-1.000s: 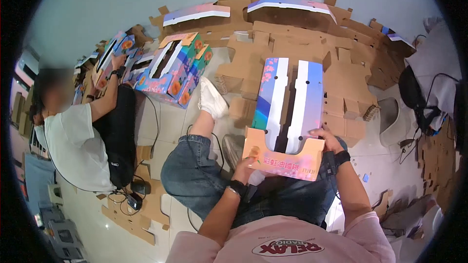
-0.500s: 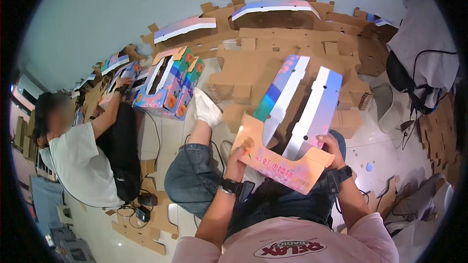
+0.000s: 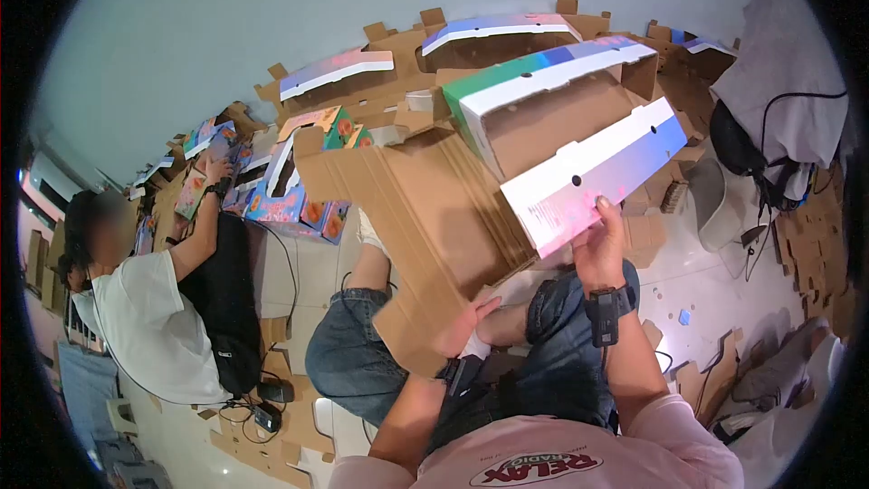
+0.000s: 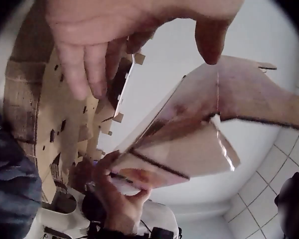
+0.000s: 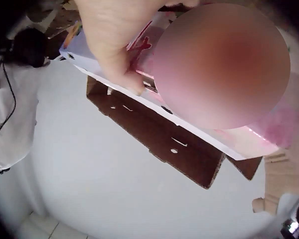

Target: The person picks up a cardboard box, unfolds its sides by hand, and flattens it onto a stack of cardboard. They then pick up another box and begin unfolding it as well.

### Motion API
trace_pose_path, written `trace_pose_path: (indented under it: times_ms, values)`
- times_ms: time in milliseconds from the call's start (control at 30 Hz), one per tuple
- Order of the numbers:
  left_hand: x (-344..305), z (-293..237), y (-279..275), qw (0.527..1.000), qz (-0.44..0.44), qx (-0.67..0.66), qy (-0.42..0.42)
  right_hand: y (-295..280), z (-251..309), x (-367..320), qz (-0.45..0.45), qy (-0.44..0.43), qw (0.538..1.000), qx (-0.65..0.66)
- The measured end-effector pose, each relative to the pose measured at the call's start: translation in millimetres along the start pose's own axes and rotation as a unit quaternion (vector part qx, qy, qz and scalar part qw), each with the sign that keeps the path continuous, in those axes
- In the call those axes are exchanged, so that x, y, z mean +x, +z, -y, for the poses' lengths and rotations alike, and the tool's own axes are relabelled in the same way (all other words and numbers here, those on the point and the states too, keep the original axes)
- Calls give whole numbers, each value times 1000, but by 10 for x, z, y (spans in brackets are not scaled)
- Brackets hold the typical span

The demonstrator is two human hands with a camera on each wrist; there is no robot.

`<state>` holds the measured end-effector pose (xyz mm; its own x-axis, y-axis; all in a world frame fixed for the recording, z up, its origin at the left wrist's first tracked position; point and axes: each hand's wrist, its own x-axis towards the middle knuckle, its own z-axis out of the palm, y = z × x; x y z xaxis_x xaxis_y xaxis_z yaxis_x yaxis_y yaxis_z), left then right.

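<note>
A printed cardboard fruit box [image 3: 593,186] tilts above my lap, its end flap [image 3: 380,244] swung out with the bare brown inside facing up. My right hand [image 3: 599,249] grips the near printed side panel, thumb over its outer face. In the right wrist view that hand [image 5: 114,37] holds the panel beside its white edge. My left hand [image 3: 466,330] is beside the flap's lower edge, fingers extended. The left wrist view shows this hand [image 4: 134,22] with fingers apart and nothing between them, the box [image 4: 179,154] beyond it.
Flat brown cardboard sheets [image 3: 367,118] cover the floor ahead, with other part-folded boxes [image 3: 335,72] along the wall. To the left, finished-looking printed boxes [image 3: 290,204] stand near another seated person [image 3: 154,299]. A grey bin [image 3: 715,208] stands on the right.
The box has tilted and turned, rising away from my lap. Its printed end flap has swung open toward the left. My left hand has let go of it; my right hand keeps its grip.
</note>
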<state>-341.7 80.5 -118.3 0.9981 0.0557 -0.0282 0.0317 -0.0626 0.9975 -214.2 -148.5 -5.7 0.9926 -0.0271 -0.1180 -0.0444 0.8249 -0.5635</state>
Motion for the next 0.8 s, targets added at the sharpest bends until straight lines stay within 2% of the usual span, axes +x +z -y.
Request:
trace_pose_path:
  times_ms: [33,67,100,133,200,300,433,467,500,533,600,633,667,733,800]
  values:
    - [18,-80,18,966,88,-241,2,104,19,-12,-7,0,1000,-1]
    - [32,-218,47,868,170,-466,5,135,-1,27,-6,1,1000,-1]
    - [8,-375,65,891,129,-434,-27,165,-19,66,-4,-14,1000,5]
    - [-9,-514,90,892,128,-434,-27,194,-40,101,-2,-29,1000,11]
    - [-3,-680,118,936,93,-339,24,245,-62,138,7,-41,999,9]
    - [199,-663,-59,909,77,-409,8,344,-97,175,23,-68,997,8]
    - [653,-1008,-352,912,78,-403,-6,401,-204,244,65,-87,993,40]
    - [804,-1035,-397,918,37,-394,26,359,-256,278,64,-86,993,39]
    - [894,-1019,-427,922,-4,-384,58,273,-338,319,79,-59,995,-10]
    - [952,-930,-421,922,-4,-383,58,176,-413,345,94,-33,993,-58]
    - [1158,-614,-449,920,-141,-366,26,-266,-564,345,28,100,991,-85]
    - [1152,-327,-552,919,-153,-355,-77,-601,-650,390,-15,162,983,-84]
    - [1081,-115,-582,919,-155,-356,-74,-882,-667,395,-29,175,980,-84]
    - [936,188,-571,914,-105,-351,-173,-1281,-564,379,-40,187,976,-100]
    - [873,229,-495,917,-115,-328,-195,-1538,-392,355,-111,192,968,-117]
